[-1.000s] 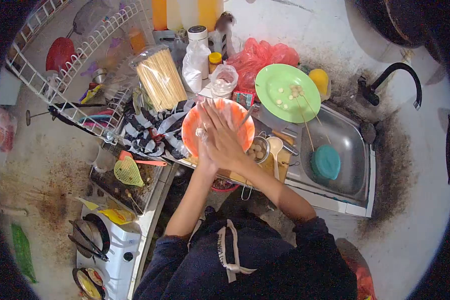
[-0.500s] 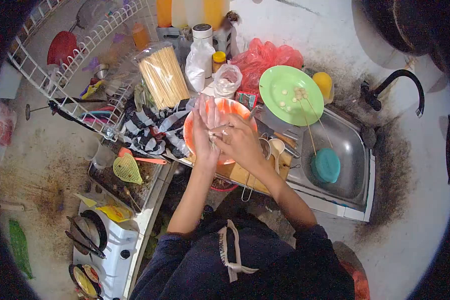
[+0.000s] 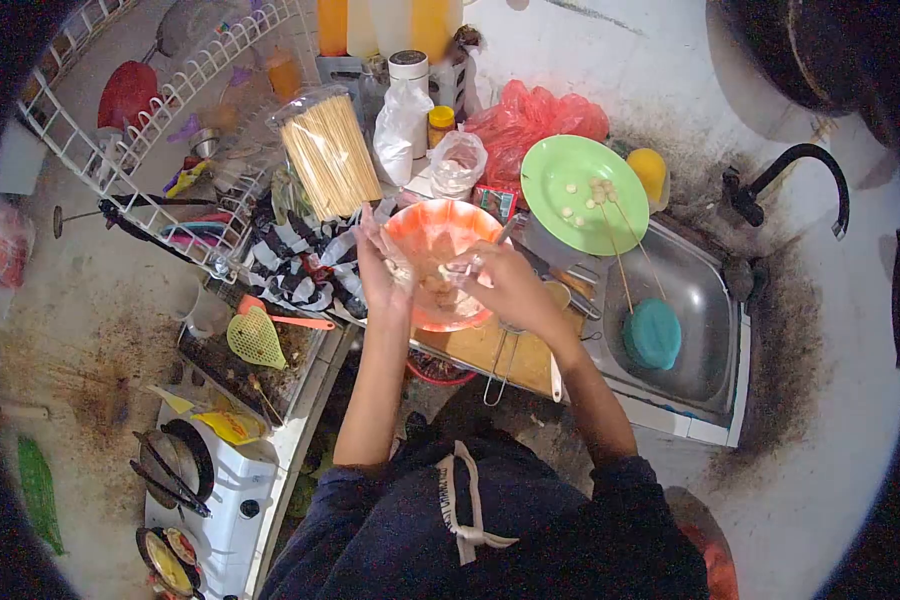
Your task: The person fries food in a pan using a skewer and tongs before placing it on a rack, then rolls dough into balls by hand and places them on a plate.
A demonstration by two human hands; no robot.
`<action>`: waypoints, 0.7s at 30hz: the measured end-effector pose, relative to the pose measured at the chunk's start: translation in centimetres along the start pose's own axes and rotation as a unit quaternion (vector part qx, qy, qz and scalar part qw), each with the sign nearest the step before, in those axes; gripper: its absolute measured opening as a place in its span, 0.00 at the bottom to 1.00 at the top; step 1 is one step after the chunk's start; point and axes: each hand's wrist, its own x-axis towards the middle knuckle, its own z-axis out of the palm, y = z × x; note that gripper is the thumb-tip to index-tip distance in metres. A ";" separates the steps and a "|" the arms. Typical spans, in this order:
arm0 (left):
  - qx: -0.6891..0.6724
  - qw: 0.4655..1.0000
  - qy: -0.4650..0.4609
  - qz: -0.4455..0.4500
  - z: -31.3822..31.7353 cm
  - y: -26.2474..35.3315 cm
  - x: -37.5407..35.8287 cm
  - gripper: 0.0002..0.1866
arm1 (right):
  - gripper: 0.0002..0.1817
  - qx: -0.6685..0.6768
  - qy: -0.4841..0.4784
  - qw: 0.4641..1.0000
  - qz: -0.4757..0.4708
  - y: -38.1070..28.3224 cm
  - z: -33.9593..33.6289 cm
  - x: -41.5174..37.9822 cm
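Note:
An orange-and-white bowl (image 3: 443,214) stands on the counter with pale, lumpy dough (image 3: 438,288) in it. My left hand (image 3: 381,268) is at the bowl's left rim, palm turned up and fingers stretched out, with whitish dough smeared on it. Over the right side of the bowl, my right hand (image 3: 505,283) has its fingers pinched together on what looks like a small white piece of dough. Behind to the right, a green plate (image 3: 560,165) holds several small pale balls (image 3: 600,190), some at the ends of two thin skewers (image 3: 618,250).
A packet of bamboo skewers (image 3: 328,150) and an opened plastic bag (image 3: 457,165) stand behind the bowl. The sink (image 3: 695,270) on the right holds a teal container (image 3: 652,333). A wooden board (image 3: 515,365) with utensils lies in front. Left are a dish rack (image 3: 100,190) and stove (image 3: 225,500).
My hands have moved apart: the left went left to the bowl's rim, the right a little to the right. More of the dough in the bowl now shows.

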 end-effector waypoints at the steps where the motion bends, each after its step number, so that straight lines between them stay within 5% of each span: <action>1: -0.069 0.987 -0.136 -0.042 -2.2 0.6 1.2 0.21 | 0.12 0.000 0.001 1.000 -0.001 1.1 0.0 0.0; 2: -0.136 0.950 -0.268 -0.083 -1.8 0.9 1.0 0.21 | 0.12 -0.077 -0.024 0.996 0.025 1.8 0.0 0.2; 3: -0.136 0.950 -0.268 -0.084 -1.4 0.8 0.8 0.21 | 0.12 -0.154 -0.049 0.986 0.052 2.4 0.1 0.2; 5: -0.172 0.977 -0.105 -0.065 0.3 0.2 -0.3 0.21 | 0.12 -0.177 -0.053 0.979 0.080 1.7 -0.1 0.2; 10: -0.131 0.984 -0.115 -0.047 1.8 -0.3 -1.7 0.22 | 0.12 -0.229 -0.067 0.970 0.038 4.1 1.0 0.7; 12: -0.125 0.984 -0.115 -0.046 1.8 -0.9 -2.0 0.23 | 0.18 -0.161 0.094 0.982 -0.035 0.3 0.5 0.8; 14: -0.037 0.982 -0.174 -0.064 1.7 -1.8 -2.4 0.23 | 0.20 -0.122 0.131 0.980 -0.084 -1.8 2.0 1.5; 15: 0.005 0.989 -0.122 -0.078 1.2 -2.2 -2.1 0.25 | 0.23 -0.084 0.167 0.973 -0.134 -2.5 2.8 2.0; 19: 0.155 0.973 -0.137 -0.100 2.1 -4.1 -4.8 0.28 | 0.26 -0.060 0.191 0.978 -0.053 -1.0 5.1 3.9; 21: 0.123 0.973 -0.170 -0.100 1.4 -4.3 -4.0 0.28 | 0.26 -0.083 0.164 0.981 -0.057 -0.6 5.6 3.5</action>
